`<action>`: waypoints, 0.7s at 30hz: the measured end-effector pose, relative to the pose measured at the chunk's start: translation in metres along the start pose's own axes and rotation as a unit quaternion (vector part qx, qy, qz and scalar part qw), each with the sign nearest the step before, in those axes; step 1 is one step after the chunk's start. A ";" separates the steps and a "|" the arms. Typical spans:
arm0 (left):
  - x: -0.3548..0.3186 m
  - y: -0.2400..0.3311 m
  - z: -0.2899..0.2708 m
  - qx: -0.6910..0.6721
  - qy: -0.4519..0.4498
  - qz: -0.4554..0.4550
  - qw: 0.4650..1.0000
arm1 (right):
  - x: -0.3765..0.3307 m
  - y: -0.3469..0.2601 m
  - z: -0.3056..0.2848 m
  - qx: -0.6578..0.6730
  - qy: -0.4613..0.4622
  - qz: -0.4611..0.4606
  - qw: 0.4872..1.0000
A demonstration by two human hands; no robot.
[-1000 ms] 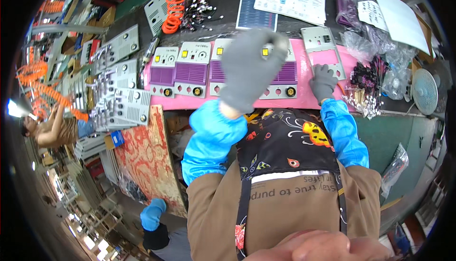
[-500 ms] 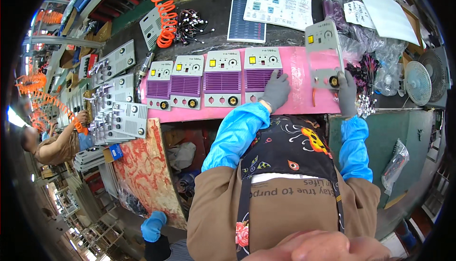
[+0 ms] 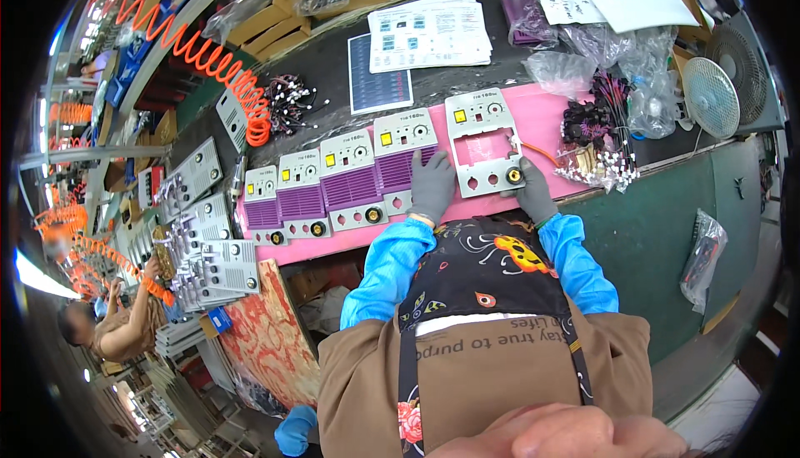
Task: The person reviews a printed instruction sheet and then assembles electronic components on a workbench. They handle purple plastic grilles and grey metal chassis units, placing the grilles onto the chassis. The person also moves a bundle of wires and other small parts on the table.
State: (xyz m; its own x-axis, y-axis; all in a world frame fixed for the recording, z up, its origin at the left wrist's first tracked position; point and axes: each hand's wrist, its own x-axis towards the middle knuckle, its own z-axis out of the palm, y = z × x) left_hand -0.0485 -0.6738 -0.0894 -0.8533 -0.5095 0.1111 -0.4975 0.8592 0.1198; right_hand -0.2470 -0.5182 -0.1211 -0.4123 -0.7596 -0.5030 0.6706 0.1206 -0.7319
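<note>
In grey gloves, my right hand grips the lower right corner of a grey front panel, its thumb by the black round socket. The panel has a yellow switch and a big rectangular cut-out showing the pink mat. It lies on or just above the mat. My left hand rests open between this panel and the neighbouring one, fingers stretched over the right edge of a purple-grilled panel. Further left, several like panels with purple grilles stand side by side in a row.
Bundled wires with white plugs lie right of the mat. Behind are printed sheets, plastic bags and a coiled orange air hose. Stacked grey panels stand left, near a co-worker. A fan is at far right.
My right hand has brought the cut-out panel left and down, beside the row. My left hand still touches the last purple-grilled panel. The view has shifted right.
</note>
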 end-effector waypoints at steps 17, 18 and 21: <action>0.007 0.011 -0.046 -0.186 -0.024 -0.056 0.981 | 0.181 -0.148 0.023 -0.659 0.097 -0.366 0.650; 0.007 0.010 -0.052 -0.192 -0.037 -0.076 0.978 | 0.201 -0.157 0.025 -0.686 0.095 -0.366 0.622; 0.006 0.010 -0.052 -0.207 -0.030 -0.101 0.973 | 0.251 -0.172 0.022 -0.765 0.128 -0.372 0.510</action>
State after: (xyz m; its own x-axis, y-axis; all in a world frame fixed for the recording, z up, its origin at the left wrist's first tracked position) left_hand -0.0502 -0.6708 -0.0365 -0.7582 -0.6519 -0.0132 -0.5618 0.6428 0.5207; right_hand -0.4522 -0.7438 -0.1109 -0.4009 -0.8738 0.2753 -0.9150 0.3670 -0.1674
